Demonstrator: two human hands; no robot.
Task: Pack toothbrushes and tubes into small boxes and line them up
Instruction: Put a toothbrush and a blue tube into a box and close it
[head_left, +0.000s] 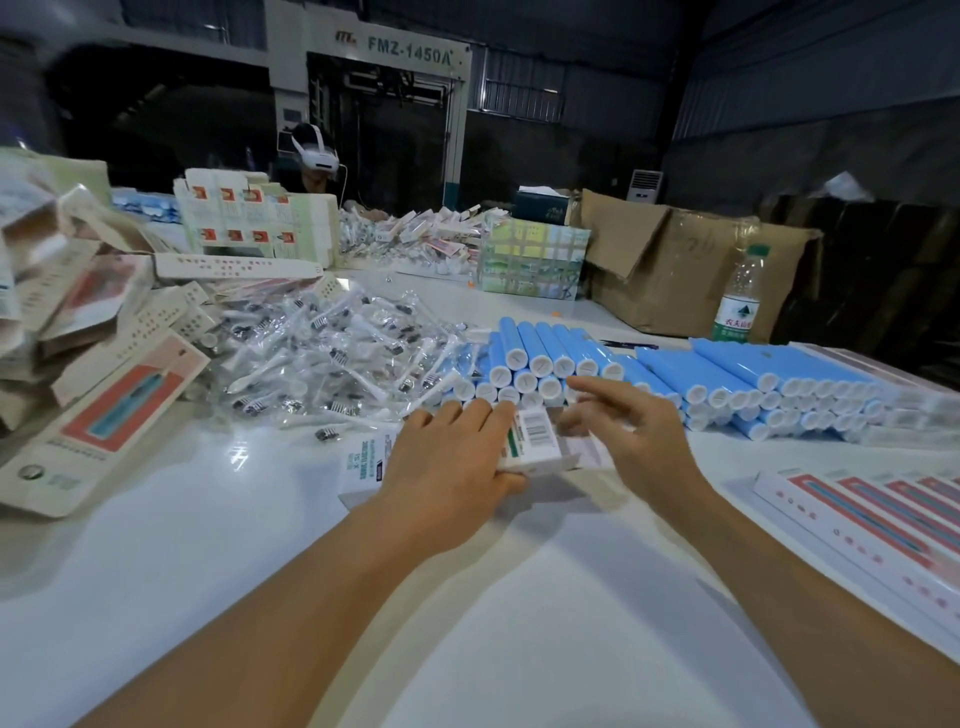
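Note:
My left hand grips a small white box with a barcode, thumb under it and fingers over its top. My right hand hovers beside the box's right end with fingers spread and relaxed, its index finger stretched toward the blue tubes stacked just behind. A heap of toothbrush heads in clear wrappers lies to the left of the tubes. More blue tubes lie stacked to the right. Packed boxes lie lined up at the right edge of the table.
Flat unfolded cartons are piled at the left. A water bottle and a brown cardboard box stand at the back right. Another person wearing a headset sits across the white table.

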